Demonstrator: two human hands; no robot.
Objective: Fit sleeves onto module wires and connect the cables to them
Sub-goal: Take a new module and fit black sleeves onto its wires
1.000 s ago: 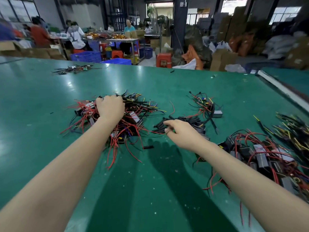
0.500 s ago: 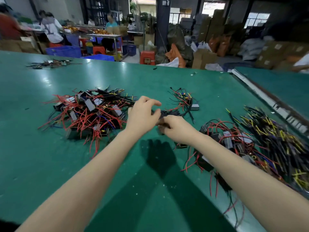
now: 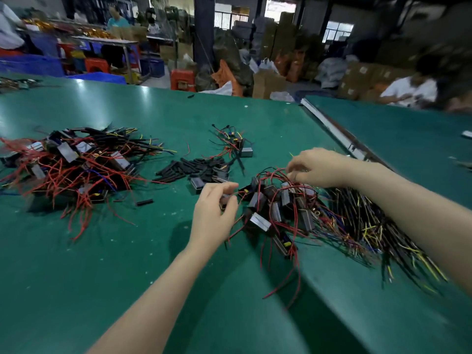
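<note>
My left hand (image 3: 213, 215) hovers just left of the right-hand pile of modules (image 3: 278, 208) and pinches a small dark piece, seemingly a black sleeve, between thumb and forefinger. My right hand (image 3: 318, 167) reaches into the top of that pile, its fingertips pinching the red module wires (image 3: 274, 175). Loose black sleeves (image 3: 190, 167) lie in a heap at the middle of the green table (image 3: 102, 264). Black and yellow cables (image 3: 370, 228) fan out under my right forearm.
A larger tangle of modules with red wires (image 3: 69, 169) lies at the left, and a small wired cluster (image 3: 236, 144) sits behind the sleeves. A white rail (image 3: 332, 129) divides this table from the neighbouring one. People work at benches far behind.
The view has swung right. My hands, together over the sleeve heap before, have separated: the right moved onto the right-hand module pile, and the left came down beside it holding the dark piece.
</note>
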